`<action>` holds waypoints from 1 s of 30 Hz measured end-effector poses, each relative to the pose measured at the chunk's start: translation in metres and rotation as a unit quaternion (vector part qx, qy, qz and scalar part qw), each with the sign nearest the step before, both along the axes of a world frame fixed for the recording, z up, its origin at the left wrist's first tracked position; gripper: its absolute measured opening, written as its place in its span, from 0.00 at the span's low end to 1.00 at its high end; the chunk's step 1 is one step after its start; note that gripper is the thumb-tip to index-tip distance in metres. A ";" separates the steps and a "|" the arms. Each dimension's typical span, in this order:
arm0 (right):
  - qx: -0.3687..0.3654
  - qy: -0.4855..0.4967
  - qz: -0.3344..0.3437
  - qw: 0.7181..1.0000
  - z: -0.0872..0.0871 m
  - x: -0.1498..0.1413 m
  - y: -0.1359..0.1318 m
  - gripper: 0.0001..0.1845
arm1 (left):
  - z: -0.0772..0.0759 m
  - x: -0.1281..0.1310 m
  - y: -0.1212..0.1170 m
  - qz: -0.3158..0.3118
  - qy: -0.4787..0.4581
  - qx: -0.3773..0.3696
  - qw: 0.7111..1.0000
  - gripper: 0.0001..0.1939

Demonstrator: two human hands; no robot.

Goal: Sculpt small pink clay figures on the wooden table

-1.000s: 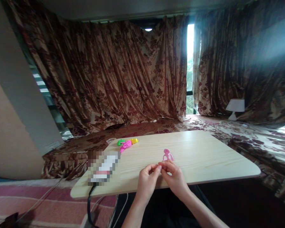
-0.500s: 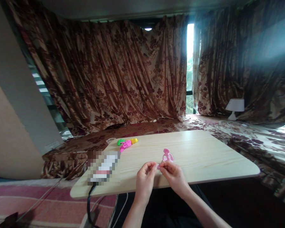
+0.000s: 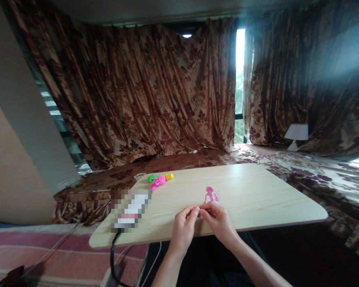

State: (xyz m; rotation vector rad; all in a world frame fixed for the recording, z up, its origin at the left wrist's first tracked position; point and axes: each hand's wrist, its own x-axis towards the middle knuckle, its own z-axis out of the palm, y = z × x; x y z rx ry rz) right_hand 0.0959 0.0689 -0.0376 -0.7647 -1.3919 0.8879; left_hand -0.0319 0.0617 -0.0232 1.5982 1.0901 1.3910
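Observation:
Near the front edge of the table, my left hand (image 3: 184, 227) and my right hand (image 3: 219, 223) meet fingertip to fingertip. Both are closed in a pinch on a small pink piece, which the fingers now almost wholly cover. Just beyond my right fingers lies a flat pink figure (image 3: 210, 191) with a round head and looped arms, perhaps a toy monkey. Its lower part is hidden behind my right hand, so I cannot tell whether it joins the pinched piece.
On the pale wooden table (image 3: 257, 195), a bunch of pink pieces (image 3: 158, 182) lies at the back left, with a green piece (image 3: 152, 178) and a yellow piece (image 3: 169, 176). A blurred-out object (image 3: 133, 211) with a black cable (image 3: 111, 255) sits at the left.
My fingertips have come closer together and now cover the small pink piece that showed between them. The pink figure and the other pieces have stayed put.

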 end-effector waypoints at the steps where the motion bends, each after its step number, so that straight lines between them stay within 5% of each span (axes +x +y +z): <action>1: 0.003 -0.009 0.000 1.000 0.001 0.000 -0.001 0.09 | 0.000 0.000 0.000 0.007 0.000 0.001 1.000 0.16; 13: -0.018 -0.037 -0.020 0.999 0.002 -0.001 0.001 0.12 | -0.001 0.005 -0.001 0.024 -0.107 -0.040 0.993 0.15; 21: 0.038 -0.084 -0.056 0.994 0.009 0.003 -0.008 0.11 | 0.000 0.003 -0.001 0.011 -0.087 -0.041 0.995 0.12; 30: -0.006 -0.055 -0.043 0.998 0.005 0.006 -0.003 0.14 | -0.002 0.002 -0.001 -0.018 -0.075 -0.043 0.996 0.12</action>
